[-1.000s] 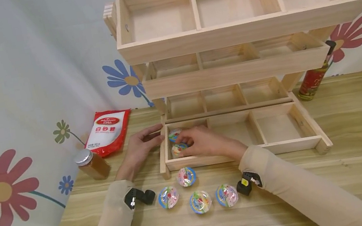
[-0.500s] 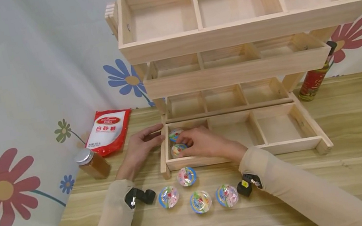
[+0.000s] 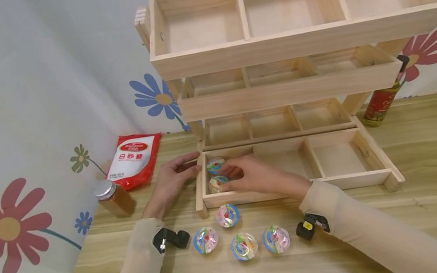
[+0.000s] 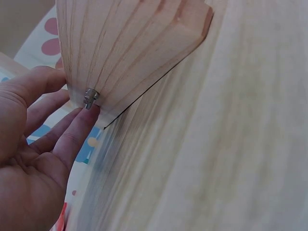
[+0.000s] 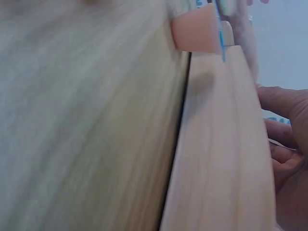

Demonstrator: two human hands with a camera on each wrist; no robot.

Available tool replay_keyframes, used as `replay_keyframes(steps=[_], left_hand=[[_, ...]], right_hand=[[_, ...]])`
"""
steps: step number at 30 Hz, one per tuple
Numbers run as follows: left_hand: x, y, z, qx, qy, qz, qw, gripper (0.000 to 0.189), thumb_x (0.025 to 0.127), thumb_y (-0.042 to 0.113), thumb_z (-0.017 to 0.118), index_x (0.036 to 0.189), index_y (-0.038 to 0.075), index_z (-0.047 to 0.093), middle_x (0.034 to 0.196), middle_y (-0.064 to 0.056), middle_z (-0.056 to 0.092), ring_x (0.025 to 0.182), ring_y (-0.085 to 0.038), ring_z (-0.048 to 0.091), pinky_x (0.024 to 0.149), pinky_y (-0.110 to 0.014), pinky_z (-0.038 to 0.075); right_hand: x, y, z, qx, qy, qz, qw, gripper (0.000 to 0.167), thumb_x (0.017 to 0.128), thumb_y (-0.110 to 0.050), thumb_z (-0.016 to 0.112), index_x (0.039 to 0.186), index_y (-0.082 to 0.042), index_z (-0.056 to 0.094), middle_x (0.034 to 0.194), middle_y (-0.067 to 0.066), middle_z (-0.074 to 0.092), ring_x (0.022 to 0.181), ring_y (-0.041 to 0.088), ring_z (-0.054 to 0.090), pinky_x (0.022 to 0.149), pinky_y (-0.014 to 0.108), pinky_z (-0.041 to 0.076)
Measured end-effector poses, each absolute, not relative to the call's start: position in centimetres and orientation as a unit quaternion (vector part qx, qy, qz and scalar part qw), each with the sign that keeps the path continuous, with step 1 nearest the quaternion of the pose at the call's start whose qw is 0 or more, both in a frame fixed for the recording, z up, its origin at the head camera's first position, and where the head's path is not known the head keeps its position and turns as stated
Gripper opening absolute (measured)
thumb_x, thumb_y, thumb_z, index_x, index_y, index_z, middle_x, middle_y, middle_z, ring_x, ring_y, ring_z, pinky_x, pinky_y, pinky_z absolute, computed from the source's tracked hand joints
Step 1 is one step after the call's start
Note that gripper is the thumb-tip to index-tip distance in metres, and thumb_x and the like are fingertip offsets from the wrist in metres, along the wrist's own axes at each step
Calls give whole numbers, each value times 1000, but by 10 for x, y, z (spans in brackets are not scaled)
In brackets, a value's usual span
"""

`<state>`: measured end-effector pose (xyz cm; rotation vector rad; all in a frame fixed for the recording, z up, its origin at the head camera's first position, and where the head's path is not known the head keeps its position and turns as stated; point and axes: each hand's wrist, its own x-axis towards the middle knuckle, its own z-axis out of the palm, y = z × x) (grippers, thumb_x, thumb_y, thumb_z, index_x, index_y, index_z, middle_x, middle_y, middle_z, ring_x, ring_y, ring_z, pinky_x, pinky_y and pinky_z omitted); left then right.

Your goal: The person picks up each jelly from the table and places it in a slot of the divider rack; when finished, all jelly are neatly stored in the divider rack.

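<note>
Two jelly cups with printed lids, a farther one and a nearer one, lie in the bottom tray's left compartment. My right hand reaches over the tray's front board, its fingertips right beside these cups and apparently no longer gripping either. Part of that hand is hidden behind the board in the right wrist view. My left hand rests against the left side of the wooden rack. In the left wrist view, one finger of that hand touches a metal bolt on the wood.
Several more jelly cups stand on the table before the rack. A red and white sugar bag and a silver-lidded jar are at left. Behind the rack's right side stands a bottle. Upper trays overhang the bottom one.
My right hand has drawn slightly to the right, away from the nearer cup. The left hand stays against the rack. The head view has shifted a little.
</note>
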<state>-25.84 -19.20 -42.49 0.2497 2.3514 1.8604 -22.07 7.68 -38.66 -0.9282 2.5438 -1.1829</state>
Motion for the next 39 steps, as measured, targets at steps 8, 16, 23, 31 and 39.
replay_keyframes(steps=[8, 16, 23, 31, 39], left_hand=[[-260, -192, -426, 84, 783, 613, 66, 49, 99, 17, 77, 145, 5, 65, 146, -16, 63, 134, -33, 60, 107, -40, 53], [-261, -192, -427, 90, 786, 609, 60, 48, 100, 17, 77, 144, 4, 66, 145, -16, 64, 133, -33, 61, 106, -39, 54], [-261, -194, -428, 88, 788, 606, 58, 48, 99, 17, 77, 144, 4, 66, 145, -16, 64, 133, -33, 61, 107, -39, 53], [-260, -193, -427, 87, 783, 612, 63, 48, 99, 17, 78, 144, 4, 66, 145, -16, 64, 133, -33, 61, 104, -36, 55], [-260, -194, -428, 89, 784, 611, 64, 48, 100, 17, 77, 145, 4, 65, 145, -16, 64, 133, -32, 61, 107, -38, 53]], right_hand=[[-211, 98, -374, -314, 850, -421, 47, 39, 99, -18, 78, 132, 2, 69, 129, 17, 72, 117, 33, 70, 104, 46, 55], [-195, 118, -363, -322, 840, -437, 28, 33, 99, -15, 77, 129, -1, 72, 126, 14, 74, 114, 32, 72, 103, 46, 56], [-180, 133, -364, -352, 834, -425, 0, 31, 95, -10, 80, 123, 0, 74, 119, 11, 77, 104, 30, 75, 97, 41, 60], [-163, 144, -365, -372, 821, -431, 42, 30, 96, -10, 80, 124, -1, 74, 120, 10, 77, 107, 22, 75, 96, 38, 60], [-150, 152, -374, -392, 802, -443, 80, 28, 96, -7, 79, 123, -1, 75, 118, 10, 78, 110, 29, 74, 97, 40, 59]])
